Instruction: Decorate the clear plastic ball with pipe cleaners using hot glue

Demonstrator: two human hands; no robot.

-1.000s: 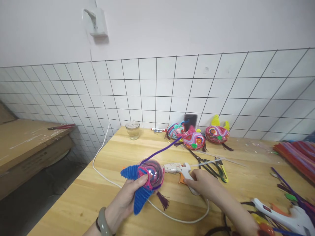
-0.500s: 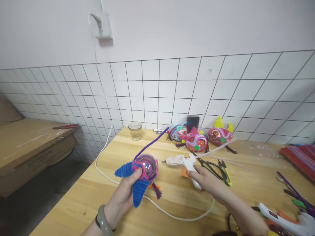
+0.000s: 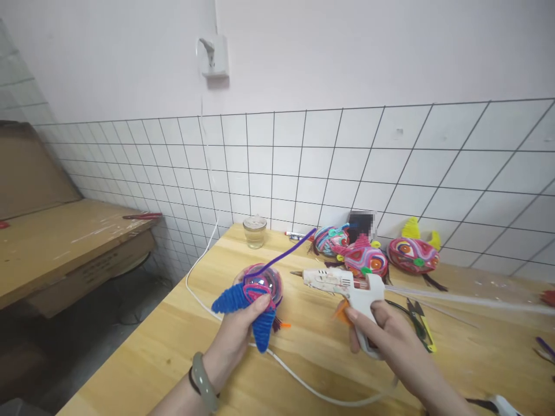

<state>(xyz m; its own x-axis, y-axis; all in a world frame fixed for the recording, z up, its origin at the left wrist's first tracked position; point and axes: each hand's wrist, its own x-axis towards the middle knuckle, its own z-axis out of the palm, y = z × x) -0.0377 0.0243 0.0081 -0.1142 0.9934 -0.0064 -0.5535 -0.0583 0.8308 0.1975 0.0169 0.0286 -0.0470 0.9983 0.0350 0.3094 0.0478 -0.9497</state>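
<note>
Pipe-cleaner ball (image 3: pixel 260 284) is held in left hand (image 3: pixel 236 341); glue gun (image 3: pixel 347 289) is gripped in right hand (image 3: pixel 381 335); nozzle is best kept steady, clear of fingers.

Craft ball (image 3: pixel 262 284): clear, round sphere partly wrapped in pink, purple and blue pipe cleaners, with two fuzzy blue fin-like pieces, one projecting left, one pointing down. A long purple pipe cleaner (image 3: pixel 288 252) rises from its top and slants up to the right. The ball is held off the wooden table. Glue gun (image 3: pixel 347 289): white body, smeared barrel, orange trigger, nozzle pointing left toward the ball, close but apart from it. A translucent glue stick (image 3: pixel 468 300) projects from its rear to the right. A white cord trails from the grip.
</note>
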